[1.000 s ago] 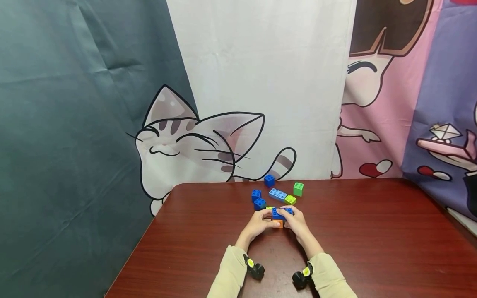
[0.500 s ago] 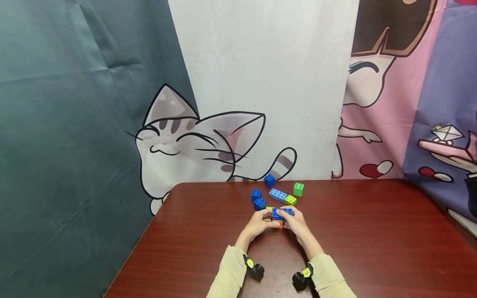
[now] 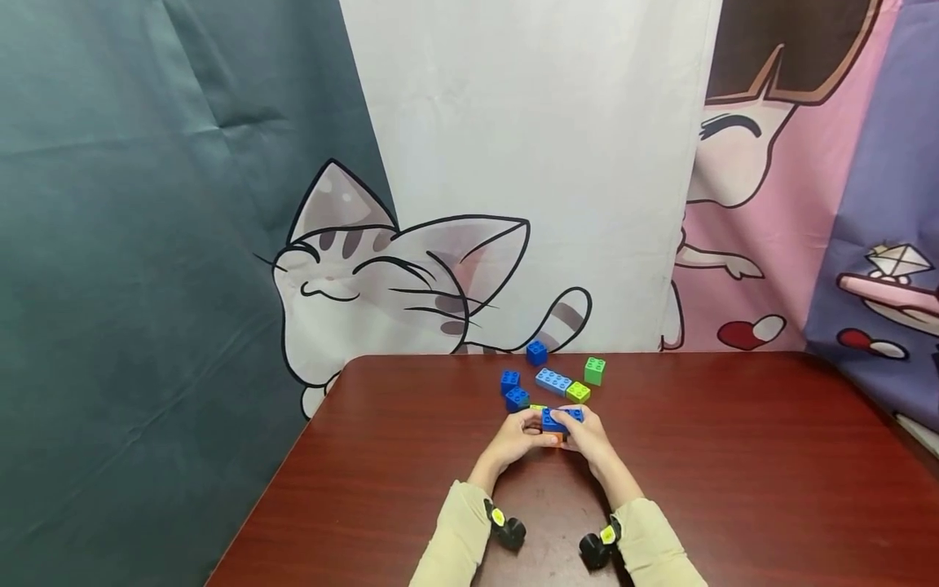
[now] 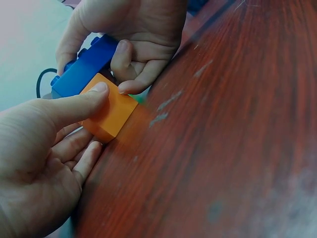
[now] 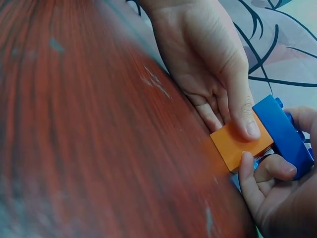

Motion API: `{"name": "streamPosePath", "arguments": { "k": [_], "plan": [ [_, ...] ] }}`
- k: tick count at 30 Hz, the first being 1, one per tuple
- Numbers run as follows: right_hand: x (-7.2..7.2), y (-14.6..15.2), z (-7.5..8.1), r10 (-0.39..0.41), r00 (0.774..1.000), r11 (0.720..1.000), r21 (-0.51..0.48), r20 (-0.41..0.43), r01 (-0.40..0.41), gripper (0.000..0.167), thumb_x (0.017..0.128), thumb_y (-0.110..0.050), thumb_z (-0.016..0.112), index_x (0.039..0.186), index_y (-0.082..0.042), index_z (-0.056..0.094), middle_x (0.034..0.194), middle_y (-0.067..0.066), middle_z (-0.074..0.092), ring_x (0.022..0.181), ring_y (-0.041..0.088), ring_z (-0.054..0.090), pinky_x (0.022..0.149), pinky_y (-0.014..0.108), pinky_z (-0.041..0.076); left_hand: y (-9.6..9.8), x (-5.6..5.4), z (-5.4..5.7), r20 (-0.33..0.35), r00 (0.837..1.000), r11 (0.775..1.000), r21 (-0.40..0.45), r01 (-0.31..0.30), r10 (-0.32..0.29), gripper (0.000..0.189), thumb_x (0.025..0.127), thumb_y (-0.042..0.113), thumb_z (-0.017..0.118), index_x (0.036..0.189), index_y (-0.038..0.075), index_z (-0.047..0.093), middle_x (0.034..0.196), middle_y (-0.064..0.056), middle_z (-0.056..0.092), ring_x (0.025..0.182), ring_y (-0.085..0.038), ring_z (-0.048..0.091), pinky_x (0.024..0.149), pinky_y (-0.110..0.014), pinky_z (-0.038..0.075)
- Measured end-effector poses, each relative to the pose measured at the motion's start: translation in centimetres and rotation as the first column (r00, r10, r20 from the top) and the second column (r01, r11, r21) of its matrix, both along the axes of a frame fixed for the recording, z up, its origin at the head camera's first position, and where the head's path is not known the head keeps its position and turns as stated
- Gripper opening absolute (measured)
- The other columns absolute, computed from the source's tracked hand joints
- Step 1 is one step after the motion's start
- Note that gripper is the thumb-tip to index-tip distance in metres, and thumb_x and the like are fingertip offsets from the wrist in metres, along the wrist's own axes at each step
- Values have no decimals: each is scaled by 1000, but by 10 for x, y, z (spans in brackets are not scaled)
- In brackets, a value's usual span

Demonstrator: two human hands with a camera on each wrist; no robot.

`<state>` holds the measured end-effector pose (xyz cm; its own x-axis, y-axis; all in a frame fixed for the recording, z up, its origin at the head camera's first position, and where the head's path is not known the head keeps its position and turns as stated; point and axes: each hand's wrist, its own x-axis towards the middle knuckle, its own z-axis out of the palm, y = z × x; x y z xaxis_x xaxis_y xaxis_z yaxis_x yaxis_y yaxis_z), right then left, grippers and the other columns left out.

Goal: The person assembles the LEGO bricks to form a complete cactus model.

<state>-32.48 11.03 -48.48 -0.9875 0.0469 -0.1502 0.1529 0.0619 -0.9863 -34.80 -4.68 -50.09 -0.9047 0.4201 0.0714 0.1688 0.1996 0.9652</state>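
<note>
A long blue brick [image 3: 550,425] sits across the top of an orange brick [image 4: 118,112], overhanging it to the right. My left hand [image 3: 511,441] grips the orange brick low down, thumb flat on its near face. With thumb on the studs and fingers behind, my right hand [image 3: 590,438] holds the blue brick [image 5: 283,134]. In the right wrist view, a right fingertip also meets the orange brick's lower edge. Just behind the hands, a lime brick [image 3: 538,407] is mostly hidden.
Farther back on the brown table [image 3: 734,456] are a light blue brick [image 3: 553,381], a lime brick [image 3: 578,392], a green brick [image 3: 595,371] and several dark blue bricks [image 3: 517,398]. A printed cat curtain [image 3: 411,285] hangs behind the table's far edge.
The whole head view has shifted slightly, so everything appears a little farther right. Both hands keep their grips, and slightly less of the orange brick shows beneath the blue one.
</note>
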Motion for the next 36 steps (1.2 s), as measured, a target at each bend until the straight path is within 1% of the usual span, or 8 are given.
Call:
{"name": "streamPosePath", "arguments": {
  "k": [2, 8, 15, 20, 25, 29, 32, 36],
  "plan": [
    [-1, 0, 1, 1, 1000, 1000, -4, -5, -1, 49, 95, -28, 61, 128, 5, 46, 110, 18, 60, 73, 7, 60, 65, 23, 56, 1, -1, 0, -7, 1000, 1000, 3, -3, 3, 36, 87, 9, 72, 121, 1, 64, 117, -17, 67, 107, -24, 66, 95, -37, 54],
    [0, 1, 3, -2, 1000, 1000, -17, 17, 2, 48, 95, -28, 61, 128, 4, 47, 112, 17, 59, 70, 7, 60, 64, 22, 55, 1, -3, -1, 5, 1000, 1000, 6, -2, 2, 36, 87, 9, 72, 120, 1, 64, 117, -18, 68, 105, -23, 66, 94, -35, 55],
    [-2, 4, 1, -3, 999, 1000, -26, 44, 4, 48, 94, -30, 63, 128, 1, 48, 111, 15, 59, 70, 7, 61, 65, 21, 56, 2, 0, 2, -1, 1000, 1000, -11, -4, 4, 36, 87, 12, 73, 120, 2, 64, 116, -15, 68, 104, -22, 66, 94, -36, 55],
    [-1, 6, -4, 11, 999, 999, -35, 39, -10, 54, 93, -33, 64, 131, 3, 47, 112, 16, 60, 71, 9, 63, 67, 24, 58, 1, 1, -2, -3, 1000, 1000, -15, -10, 10, 37, 87, 14, 73, 121, 3, 64, 116, -14, 68, 103, -22, 66, 94, -37, 55],
    [2, 7, -6, 26, 999, 999, -41, 41, -24, 59, 93, -35, 64, 134, 4, 45, 113, 17, 59, 70, 10, 64, 65, 25, 58, 0, 2, -4, -4, 1000, 999, -27, -19, 19, 36, 86, 14, 74, 119, 3, 64, 115, -12, 68, 103, -20, 66, 95, -37, 55],
    [1, 9, -6, 13, 999, 998, -60, 35, -11, 58, 93, -33, 65, 132, 5, 46, 107, 14, 60, 72, 9, 63, 66, 24, 58, 1, 1, -4, -22, 1000, 1000, -25, -17, 16, 37, 86, 14, 74, 119, 3, 64, 116, -13, 68, 103, -18, 65, 95, -35, 54],
    [1, 9, -6, 1, 1000, 997, -77, 20, 1, 56, 92, -32, 66, 130, 4, 47, 100, 9, 59, 71, 10, 58, 66, 23, 58, 1, 0, -4, -34, 999, 1000, -17, -19, 19, 37, 86, 14, 74, 120, 3, 64, 117, -13, 68, 104, -17, 65, 94, -33, 54],
    [2, 9, -6, -11, 1000, 995, -102, 25, 13, 57, 93, -39, 63, 131, 2, 49, 95, 5, 56, 70, 11, 53, 66, 23, 58, 2, 1, -6, -31, 999, 1000, -9, -23, 23, 37, 86, 12, 74, 120, 1, 63, 116, -14, 68, 102, -16, 65, 92, -30, 55]
  ]
}}
